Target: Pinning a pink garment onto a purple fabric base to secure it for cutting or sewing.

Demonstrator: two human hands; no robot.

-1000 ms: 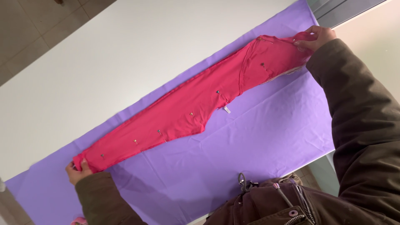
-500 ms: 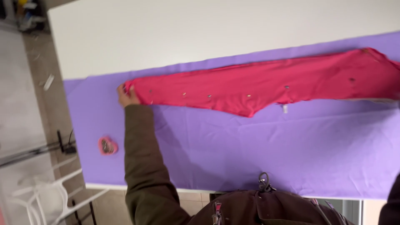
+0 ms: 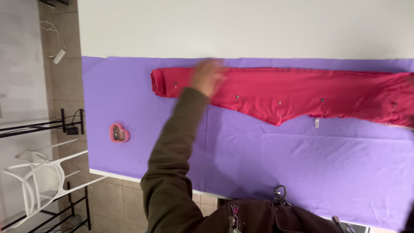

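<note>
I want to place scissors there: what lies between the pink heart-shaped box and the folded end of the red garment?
Only bare purple fabric between the heart-shaped box and the red garment, in the head view.

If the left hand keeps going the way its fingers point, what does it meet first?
The left hand lies blurred on the red garment, pointing up-right. It would probably cross the garment's far edge onto purple cloth, then bare white table.
</note>
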